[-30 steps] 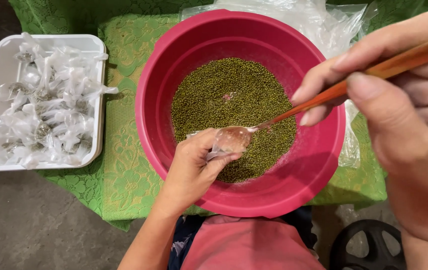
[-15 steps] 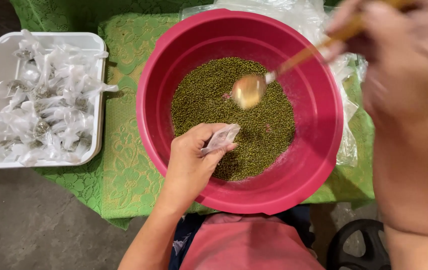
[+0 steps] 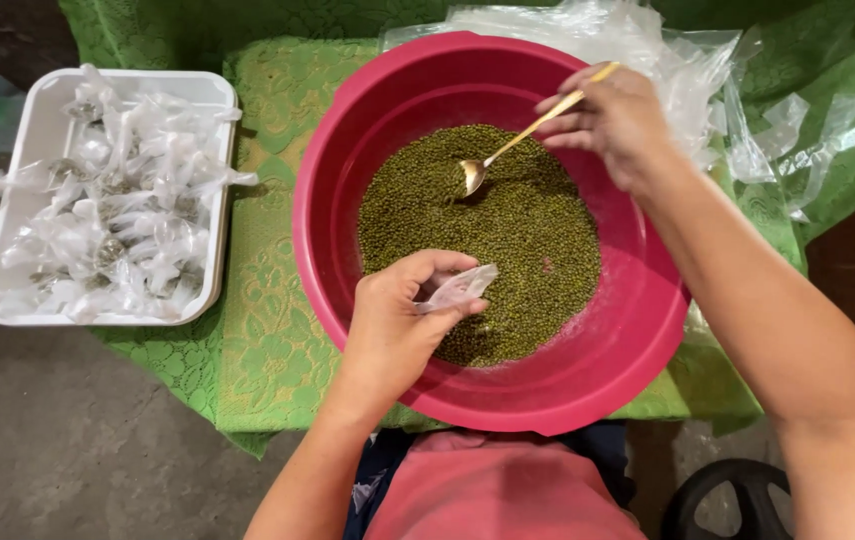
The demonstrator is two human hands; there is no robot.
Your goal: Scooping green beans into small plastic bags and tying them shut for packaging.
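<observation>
Centre frame: our right hand (image 3: 617, 120) pinches a spoon (image 3: 507, 152) over green beans (image 3: 487, 230); our left hand (image 3: 397, 320) pinches a small plastic bag (image 3: 457, 288). Risk: a narrow bag mouth could spill beans.

Surface (image 3: 267, 330): covered by green patterned cloth, over grey floor (image 3: 67, 440). Directly on it: red basin (image 3: 607, 370) at centre; white tray (image 3: 17, 200) at left, overhanging the cloth edge; clear plastic bags (image 3: 707, 90) behind the basin, upper right.
</observation>
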